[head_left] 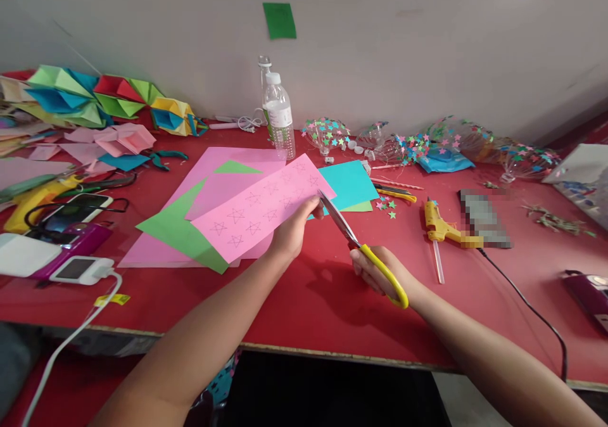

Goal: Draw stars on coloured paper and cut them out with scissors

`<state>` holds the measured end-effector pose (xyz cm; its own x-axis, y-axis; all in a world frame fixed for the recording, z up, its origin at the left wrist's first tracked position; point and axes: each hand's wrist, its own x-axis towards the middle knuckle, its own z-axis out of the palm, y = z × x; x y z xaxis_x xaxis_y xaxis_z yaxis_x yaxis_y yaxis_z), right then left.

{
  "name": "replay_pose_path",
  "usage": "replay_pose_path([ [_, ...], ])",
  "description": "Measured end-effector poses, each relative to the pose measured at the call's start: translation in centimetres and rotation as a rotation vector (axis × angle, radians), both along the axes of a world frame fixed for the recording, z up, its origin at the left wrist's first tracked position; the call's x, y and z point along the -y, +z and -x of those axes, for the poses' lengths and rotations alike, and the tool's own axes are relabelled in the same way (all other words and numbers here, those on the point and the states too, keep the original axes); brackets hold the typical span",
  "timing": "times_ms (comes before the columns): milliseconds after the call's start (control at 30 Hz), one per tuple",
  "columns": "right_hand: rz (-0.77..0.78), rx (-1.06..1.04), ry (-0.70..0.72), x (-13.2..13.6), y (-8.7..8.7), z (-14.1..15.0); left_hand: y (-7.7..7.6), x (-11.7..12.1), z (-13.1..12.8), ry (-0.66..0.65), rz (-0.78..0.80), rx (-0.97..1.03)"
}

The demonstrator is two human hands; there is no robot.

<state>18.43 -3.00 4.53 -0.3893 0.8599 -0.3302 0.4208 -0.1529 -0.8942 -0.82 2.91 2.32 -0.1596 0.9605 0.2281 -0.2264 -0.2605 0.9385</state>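
My left hand (293,227) is closed on the lower right edge of a strip of pink paper (254,208), held tilted above the table. Several pencil-like star outlines cover the strip. Yellow-handled scissors (375,265) are gripped in my right hand (382,272). Their blades reach up and left to the strip's right end, close to my left fingertips; whether the paper lies between the blades I cannot tell. Under the strip lie larger pink sheets (161,249) and green paper (183,224). Turquoise paper (351,183) sits just behind the scissors' tips.
A yellow glue gun (441,227) with a trailing cord lies to the right, near small cut stars (390,206) and a yellow cutter (399,194). A plastic bottle (281,120) stands behind. Phones, power sockets (78,249) and folded paper shapes (61,97) crowd the left of the red table (304,313).
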Motion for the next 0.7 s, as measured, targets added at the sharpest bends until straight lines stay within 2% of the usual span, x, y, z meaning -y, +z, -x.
replay_pose_path([
  [267,-0.005,-0.003,0.015,-0.16,-0.33,-0.11,0.43,0.25,-0.13,-0.044,-0.009,0.057],
  [700,-0.007,0.005,0.01,-0.26,-0.14,-0.05,0.55,0.14,-0.26,-0.032,0.012,0.092],
])
